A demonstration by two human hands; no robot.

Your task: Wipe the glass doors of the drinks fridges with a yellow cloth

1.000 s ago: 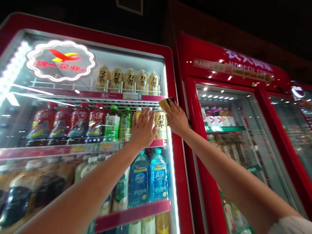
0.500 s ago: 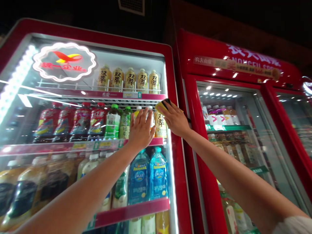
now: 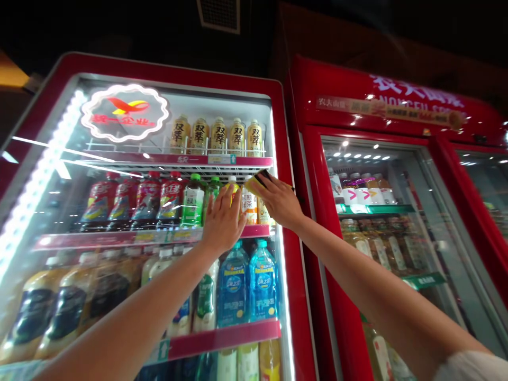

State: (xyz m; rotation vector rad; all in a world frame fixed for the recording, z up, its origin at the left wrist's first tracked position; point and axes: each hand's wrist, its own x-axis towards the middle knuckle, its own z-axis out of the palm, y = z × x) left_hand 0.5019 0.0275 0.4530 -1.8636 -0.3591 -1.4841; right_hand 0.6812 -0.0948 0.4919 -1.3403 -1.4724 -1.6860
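My left hand [image 3: 224, 221] lies flat with its fingers spread against the glass door [image 3: 130, 159] of a red drinks fridge. To the right of it, my right hand [image 3: 281, 203] presses a yellow cloth [image 3: 256, 185] with black parts to the same glass. Its fingers lie over the cloth and hide some of it. Behind my hands, through the glass, stand a green-labelled bottle [image 3: 193, 203] and an orange-and-white labelled bottle [image 3: 249, 206]. My left hand partly covers the bottles behind it.
A second red fridge [image 3: 329, 111] stands close on the right, with bottles behind its glass. A glowing oval sign [image 3: 125, 114] is at the door's upper left. Blue bottles [image 3: 233, 286] fill the shelf below my left hand. A ceiling vent [image 3: 220, 15] shows overhead.
My right hand has slid the cloth leftward across the glass, away from the door's right edge. My left hand has shifted slightly left. The view has moved a little, showing more of the fridge's left side.
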